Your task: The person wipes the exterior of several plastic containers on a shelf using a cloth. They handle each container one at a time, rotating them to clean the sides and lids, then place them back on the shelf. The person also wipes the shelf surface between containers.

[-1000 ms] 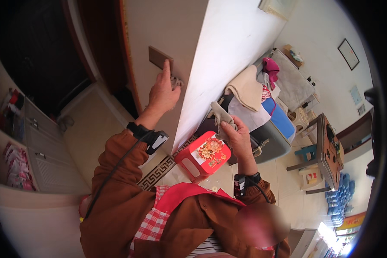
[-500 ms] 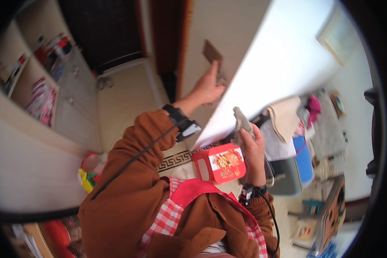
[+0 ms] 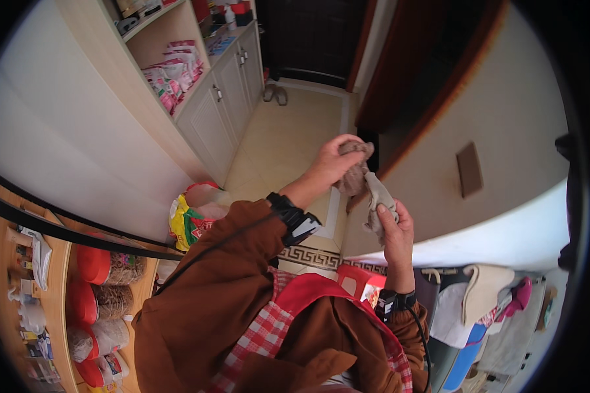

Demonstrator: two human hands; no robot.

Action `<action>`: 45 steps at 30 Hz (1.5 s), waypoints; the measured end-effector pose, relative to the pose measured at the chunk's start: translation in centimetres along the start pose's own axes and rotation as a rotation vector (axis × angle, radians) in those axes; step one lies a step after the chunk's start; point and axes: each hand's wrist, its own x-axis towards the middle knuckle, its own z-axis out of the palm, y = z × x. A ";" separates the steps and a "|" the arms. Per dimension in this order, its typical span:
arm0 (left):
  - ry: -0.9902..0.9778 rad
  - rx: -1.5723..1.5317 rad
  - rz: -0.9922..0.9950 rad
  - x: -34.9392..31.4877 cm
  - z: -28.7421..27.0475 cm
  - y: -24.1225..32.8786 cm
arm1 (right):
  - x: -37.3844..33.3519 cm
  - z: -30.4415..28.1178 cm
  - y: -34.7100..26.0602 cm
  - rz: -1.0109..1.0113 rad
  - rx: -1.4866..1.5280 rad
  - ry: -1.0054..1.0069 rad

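Note:
My left hand (image 3: 328, 167) is closed around a crumpled brownish-grey rag (image 3: 352, 180), held out in front of me. Just below and to its right, my right hand (image 3: 400, 239) pinches a paler grey rag (image 3: 379, 194) between thumb and fingers. The two rags meet or overlap between the hands; whether they are joined I cannot tell. A brown rectangular wall plate (image 3: 469, 170) is on the wall to the right, apart from both hands. Below my right hand, a red box (image 3: 355, 280) is partly hidden by my apron and forearm.
A cabinet (image 3: 210, 124) with pink packets (image 3: 177, 72) runs along the left, with slippers (image 3: 275, 95) by its far end. A yellow-green bag (image 3: 185, 223) sits at the cabinet's near corner. Red-lidded jars (image 3: 115, 295) fill shelves at lower left. Cloths (image 3: 485, 291) hang at lower right.
My left hand has come away from the wall plate and now holds its rag beside the one in my right hand. The view has swung left, bringing the cabinet and jars further in.

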 end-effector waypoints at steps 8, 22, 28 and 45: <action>0.408 -0.142 0.060 3.8 -21.8 5.0 | 18.4 15.5 4.2 0.062 -0.004 -0.216; 0.549 -0.195 0.223 12.4 -39.2 12.4 | 41.6 34.2 7.7 -0.020 -0.018 -0.523; 0.458 -0.129 0.266 22.7 -44.0 11.6 | 56.2 35.2 10.2 -0.073 0.017 -0.590; 0.676 -0.117 0.329 64.1 -53.0 11.2 | 99.4 32.6 4.2 -0.142 0.015 -0.650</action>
